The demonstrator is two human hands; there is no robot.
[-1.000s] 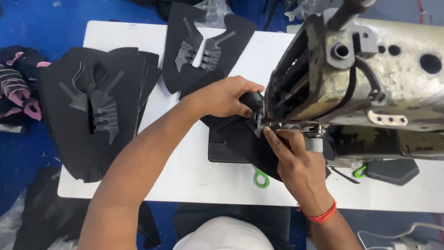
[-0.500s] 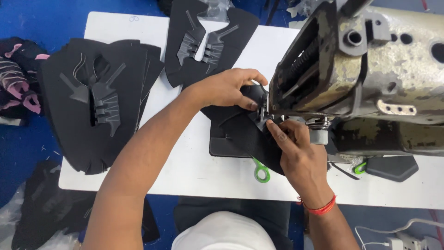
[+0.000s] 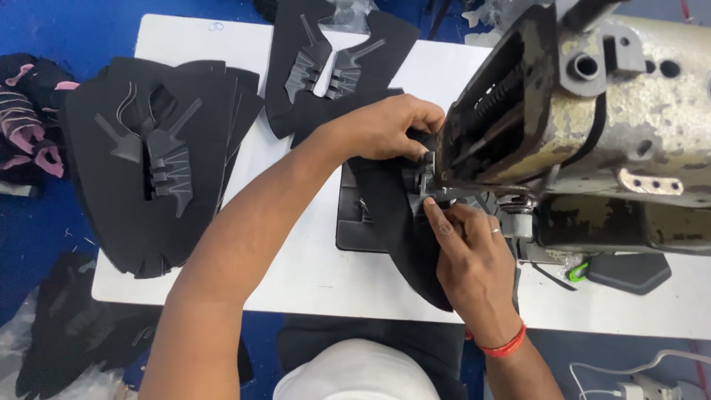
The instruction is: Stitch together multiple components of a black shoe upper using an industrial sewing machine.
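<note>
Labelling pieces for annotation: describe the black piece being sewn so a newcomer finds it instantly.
Start at the worn sewing machine on the white table. The black fabric piece lies under its needle end, pinned by the left hand and right hand. Unlike the stacked pieces at the table's left, it lies alone.

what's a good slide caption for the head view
Both hands, left and right, hold black fabric at a worn sewing machine.
</note>
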